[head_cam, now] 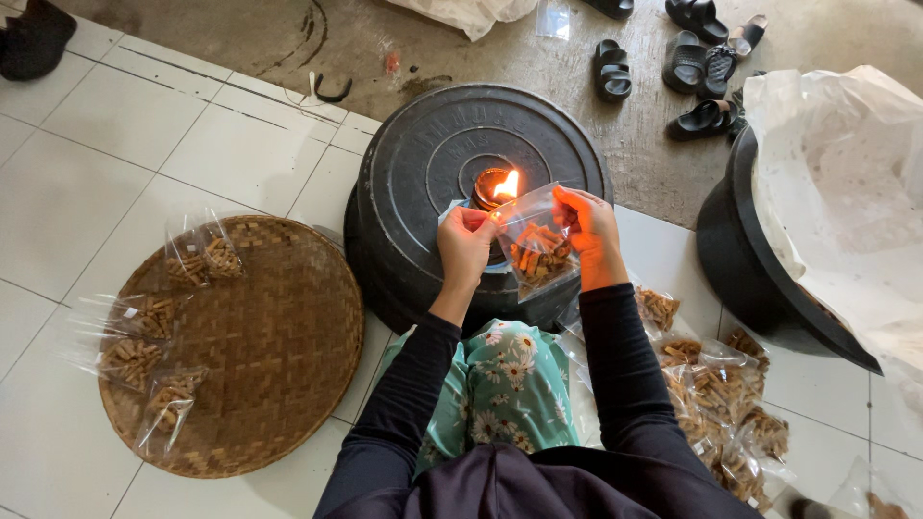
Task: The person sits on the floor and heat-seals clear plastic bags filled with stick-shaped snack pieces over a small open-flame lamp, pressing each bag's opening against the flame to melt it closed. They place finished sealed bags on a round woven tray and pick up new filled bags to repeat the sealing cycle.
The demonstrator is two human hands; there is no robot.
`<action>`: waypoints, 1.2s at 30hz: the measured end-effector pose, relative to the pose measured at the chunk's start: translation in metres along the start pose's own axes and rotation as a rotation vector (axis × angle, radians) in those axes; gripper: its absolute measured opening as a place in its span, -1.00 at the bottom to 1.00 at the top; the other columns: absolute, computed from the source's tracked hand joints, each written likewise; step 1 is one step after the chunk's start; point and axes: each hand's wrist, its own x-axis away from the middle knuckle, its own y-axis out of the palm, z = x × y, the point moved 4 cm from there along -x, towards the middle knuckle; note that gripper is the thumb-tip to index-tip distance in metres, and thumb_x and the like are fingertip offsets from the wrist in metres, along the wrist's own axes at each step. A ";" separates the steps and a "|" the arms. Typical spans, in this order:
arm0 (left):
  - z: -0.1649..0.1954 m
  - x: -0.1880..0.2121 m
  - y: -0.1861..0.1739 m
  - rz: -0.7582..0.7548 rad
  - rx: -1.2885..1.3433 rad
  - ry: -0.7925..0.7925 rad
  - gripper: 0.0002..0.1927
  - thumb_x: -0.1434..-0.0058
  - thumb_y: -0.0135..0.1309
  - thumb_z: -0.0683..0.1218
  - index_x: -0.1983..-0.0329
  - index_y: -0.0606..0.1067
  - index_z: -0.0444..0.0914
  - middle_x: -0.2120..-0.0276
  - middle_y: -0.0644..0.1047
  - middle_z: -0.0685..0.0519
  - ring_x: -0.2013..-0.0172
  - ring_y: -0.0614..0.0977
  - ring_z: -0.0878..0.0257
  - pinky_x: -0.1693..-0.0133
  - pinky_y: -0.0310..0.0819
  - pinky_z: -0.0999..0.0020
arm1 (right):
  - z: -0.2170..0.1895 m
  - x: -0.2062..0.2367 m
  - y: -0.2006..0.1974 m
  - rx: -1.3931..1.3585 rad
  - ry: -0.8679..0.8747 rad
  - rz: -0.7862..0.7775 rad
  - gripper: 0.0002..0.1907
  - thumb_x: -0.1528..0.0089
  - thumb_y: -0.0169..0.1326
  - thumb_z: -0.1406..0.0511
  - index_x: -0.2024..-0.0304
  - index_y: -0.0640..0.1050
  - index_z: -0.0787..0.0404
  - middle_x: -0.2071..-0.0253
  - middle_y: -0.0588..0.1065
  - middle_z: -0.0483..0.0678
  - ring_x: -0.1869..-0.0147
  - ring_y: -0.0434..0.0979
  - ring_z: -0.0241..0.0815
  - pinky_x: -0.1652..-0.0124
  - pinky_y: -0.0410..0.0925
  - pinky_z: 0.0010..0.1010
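Snack bag (538,252), clear crinkly plastic filled with brown sticks, hangs stretched between both hands near a small flame (507,185) on an upturned round black tub (423,163). Far left lies a round woven bamboo tray (279,356) carrying sealed bags (133,358). Left hand (465,245) pinches one top corner, right hand (588,231) the other. Filled bags (716,394) heap at right.
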 end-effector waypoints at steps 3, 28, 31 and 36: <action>0.007 0.003 0.000 0.034 -0.070 0.002 -0.74 -0.12 0.26 -0.27 0.40 0.35 -0.30 0.52 0.58 0.00 0.44 0.72 0.23 0.43 0.53 0.45 | -0.002 0.001 0.000 0.018 -0.005 -0.003 -0.87 -0.23 0.24 0.36 0.24 0.65 0.33 0.45 0.57 -0.05 0.51 0.49 -0.30 0.50 0.26 -0.54; 0.000 0.003 0.012 0.085 -0.225 0.182 -0.61 -0.07 0.36 -0.21 0.37 0.30 -0.26 0.53 0.52 0.08 0.52 0.48 0.41 0.43 0.42 0.43 | -0.011 -0.003 -0.012 -0.022 -0.048 -0.030 -0.86 -0.27 0.20 0.35 0.26 0.64 0.36 0.45 0.56 -0.02 0.51 0.48 -0.26 0.50 0.28 -0.51; -0.002 0.003 0.013 0.092 -0.221 0.194 -0.59 -0.06 0.36 -0.23 0.33 0.28 -0.26 0.52 0.55 0.07 0.51 0.51 0.40 0.40 0.44 0.45 | -0.011 -0.005 -0.014 -0.023 -0.040 -0.016 -0.86 -0.27 0.21 0.35 0.24 0.64 0.36 0.45 0.56 -0.02 0.52 0.48 -0.26 0.51 0.28 -0.50; -0.004 0.003 0.017 0.084 -0.171 0.209 -0.53 -0.05 0.39 -0.22 0.28 0.25 -0.25 0.49 0.57 0.09 0.46 0.53 0.42 0.33 0.46 0.47 | -0.012 -0.006 -0.016 -0.029 -0.019 -0.013 -0.85 -0.26 0.21 0.35 0.23 0.64 0.37 0.47 0.55 -0.02 0.55 0.46 -0.25 0.54 0.26 -0.49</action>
